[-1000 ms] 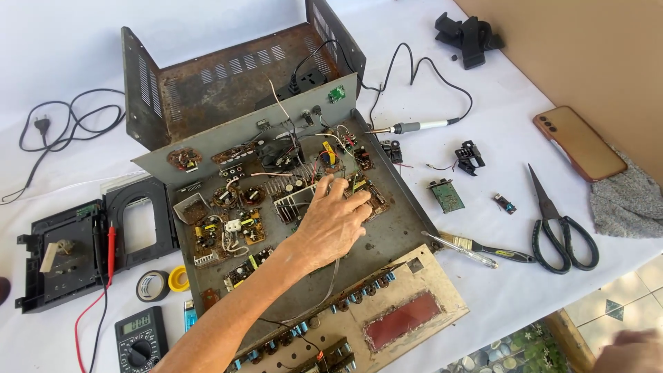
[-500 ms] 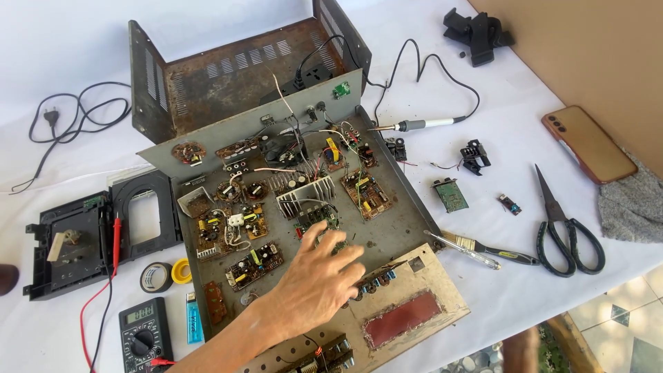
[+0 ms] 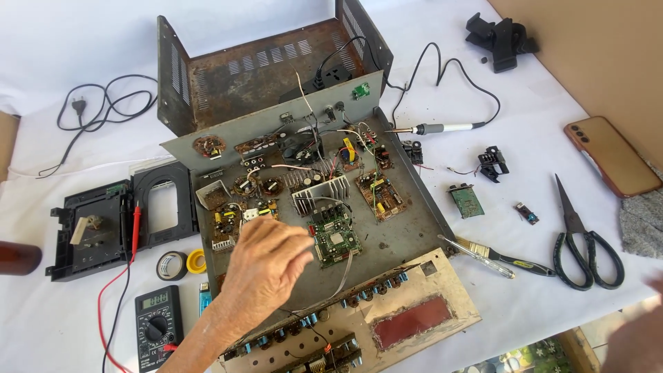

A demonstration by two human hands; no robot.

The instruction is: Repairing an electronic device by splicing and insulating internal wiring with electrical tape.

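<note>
Your left hand (image 3: 266, 266) hovers loosely curled, gripping nothing, over open chassis (image 3: 407, 231); green circuit board (image 3: 333, 237) lies just right of fingertips. Right hand (image 3: 639, 338) at frame corner, state indiscernible.

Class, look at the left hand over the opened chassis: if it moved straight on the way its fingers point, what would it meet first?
The left hand points right and slightly up, so it would probably first meet the small green circuit board below the finned heat sink. Its height above the board is unclear.
</note>
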